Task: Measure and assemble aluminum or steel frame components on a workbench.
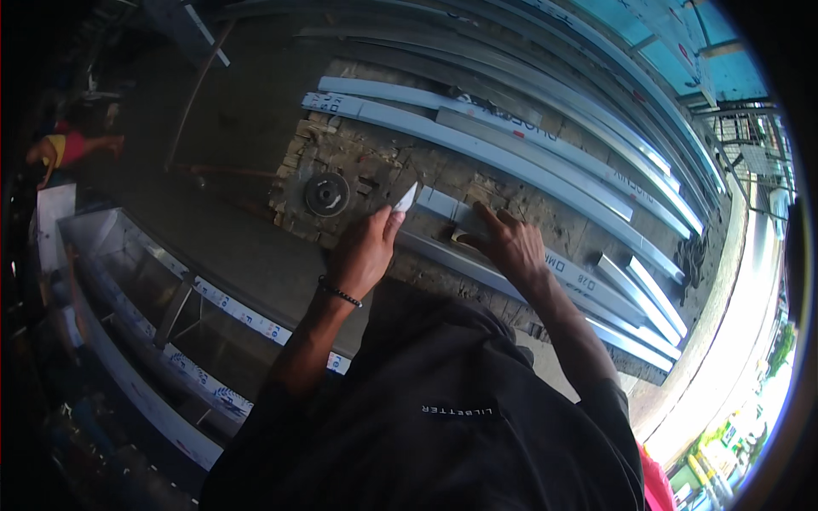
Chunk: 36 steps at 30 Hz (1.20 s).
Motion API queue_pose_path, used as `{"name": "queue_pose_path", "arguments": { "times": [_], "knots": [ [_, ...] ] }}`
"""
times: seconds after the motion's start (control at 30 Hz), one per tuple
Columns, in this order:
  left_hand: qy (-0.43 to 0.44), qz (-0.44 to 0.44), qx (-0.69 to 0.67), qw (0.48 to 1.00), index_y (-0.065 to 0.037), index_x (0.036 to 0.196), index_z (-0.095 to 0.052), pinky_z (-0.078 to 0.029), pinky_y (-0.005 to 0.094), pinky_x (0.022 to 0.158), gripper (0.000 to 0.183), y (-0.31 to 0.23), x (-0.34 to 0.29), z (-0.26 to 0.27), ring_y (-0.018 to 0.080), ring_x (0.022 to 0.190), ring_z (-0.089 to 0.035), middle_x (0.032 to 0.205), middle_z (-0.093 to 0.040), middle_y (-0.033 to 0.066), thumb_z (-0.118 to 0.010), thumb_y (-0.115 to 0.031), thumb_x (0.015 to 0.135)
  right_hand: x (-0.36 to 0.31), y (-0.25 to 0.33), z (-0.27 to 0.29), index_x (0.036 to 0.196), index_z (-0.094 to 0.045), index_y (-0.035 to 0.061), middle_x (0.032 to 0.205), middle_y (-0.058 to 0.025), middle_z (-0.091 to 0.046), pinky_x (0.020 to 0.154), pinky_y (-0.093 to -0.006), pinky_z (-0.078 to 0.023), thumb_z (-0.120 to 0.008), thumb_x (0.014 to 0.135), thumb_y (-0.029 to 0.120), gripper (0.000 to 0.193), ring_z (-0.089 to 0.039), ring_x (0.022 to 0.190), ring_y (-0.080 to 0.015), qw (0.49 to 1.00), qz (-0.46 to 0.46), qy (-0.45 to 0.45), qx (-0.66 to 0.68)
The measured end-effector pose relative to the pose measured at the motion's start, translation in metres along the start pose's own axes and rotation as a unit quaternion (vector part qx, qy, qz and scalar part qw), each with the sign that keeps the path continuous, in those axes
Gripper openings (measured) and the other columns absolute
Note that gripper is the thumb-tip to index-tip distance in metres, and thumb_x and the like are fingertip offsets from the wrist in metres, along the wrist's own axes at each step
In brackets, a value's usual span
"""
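My left hand, with a beaded bracelet at its wrist, pinches a small white pointed piece; its exact kind is not clear. The tip of that piece is beside the left end of a pale film-covered metal bar. Across this bar lies my right hand, its fingers on the far side and its thumb on the near side. Something small and yellowish shows by the thumb, too little of it to name. Between me and that bar runs another metal bar, partly hidden by the right hand.
The worn wooden bench carries a round dark disc at its left end. Several long film-covered bars lie beyond my hands. Metal frames stand at the lower left. A person in red and yellow is at the far left.
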<state>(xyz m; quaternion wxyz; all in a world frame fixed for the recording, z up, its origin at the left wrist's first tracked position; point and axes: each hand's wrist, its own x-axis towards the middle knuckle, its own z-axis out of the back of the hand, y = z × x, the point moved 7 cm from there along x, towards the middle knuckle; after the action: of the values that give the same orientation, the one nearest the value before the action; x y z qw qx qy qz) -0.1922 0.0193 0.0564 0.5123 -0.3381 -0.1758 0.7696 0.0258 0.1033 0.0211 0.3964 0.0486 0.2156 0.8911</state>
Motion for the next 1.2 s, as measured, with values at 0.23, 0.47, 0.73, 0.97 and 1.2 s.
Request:
{"name": "queue_pose_path", "arguments": {
  "times": [0.23,0.47,0.73,0.97,1.2],
  "knots": [
    [0.063,0.041,0.069,0.995,-0.002,0.096,-0.065,-0.05,0.0554,0.076,0.038,0.022,0.016,-0.076,0.0461,0.091,-0.066,0.093,-0.069,0.0245,-0.048,-0.035,0.106,-0.019,-0.035,-0.035,0.117,-0.057,0.0117,0.086,-0.0153,-0.071,0.067,-0.0438,-0.057,-0.058,0.093,0.063,0.056,-0.074,0.078,-0.0327,0.989,-0.054,0.083,-0.112],
    [0.107,0.006,0.132,0.985,-0.003,0.101,-0.071,-0.053,0.0541,0.079,0.038,0.016,0.048,-0.102,0.0452,0.094,-0.067,0.097,-0.071,0.0244,-0.049,-0.035,0.104,-0.03,-0.044,-0.033,0.119,-0.062,0.0153,0.089,-0.0069,-0.056,0.062,-0.0381,-0.051,-0.071,0.088,0.053,0.049,-0.06,0.07,-0.0221,0.975,0.061,-0.096,-0.192],
    [0.216,0.055,0.168,0.96,-0.003,0.105,-0.073,-0.054,0.0547,0.085,0.036,0.007,0.055,-0.103,0.0451,0.099,-0.068,0.101,-0.071,0.0257,-0.053,-0.033,0.101,-0.032,-0.035,-0.021,0.115,-0.06,0.0141,0.08,-0.0043,-0.053,0.06,-0.0359,-0.046,-0.072,0.086,0.057,0.053,-0.054,0.062,-0.0191,0.95,0.119,-0.196,-0.212],
    [0.147,0.063,0.145,0.976,-0.004,0.103,-0.073,-0.054,0.0553,0.079,0.036,0.015,0.05,-0.093,0.0466,0.093,-0.068,0.094,-0.071,0.0259,-0.054,-0.034,0.101,-0.019,-0.052,-0.039,0.123,-0.063,0.015,0.088,-0.0069,-0.063,0.065,-0.0384,-0.053,-0.07,0.089,0.053,0.051,-0.065,0.074,-0.021,0.986,0.026,-0.028,-0.161],
    [0.211,0.041,0.174,0.961,-0.002,0.103,-0.073,-0.053,0.0554,0.082,0.035,0.007,0.063,-0.1,0.0468,0.096,-0.068,0.099,-0.071,0.0269,-0.054,-0.032,0.101,-0.02,-0.049,-0.032,0.121,-0.065,0.0163,0.087,-0.0057,-0.064,0.067,-0.0389,-0.053,-0.068,0.09,0.053,0.048,-0.066,0.074,-0.0217,0.991,0.002,-0.001,-0.131]
  ]
}}
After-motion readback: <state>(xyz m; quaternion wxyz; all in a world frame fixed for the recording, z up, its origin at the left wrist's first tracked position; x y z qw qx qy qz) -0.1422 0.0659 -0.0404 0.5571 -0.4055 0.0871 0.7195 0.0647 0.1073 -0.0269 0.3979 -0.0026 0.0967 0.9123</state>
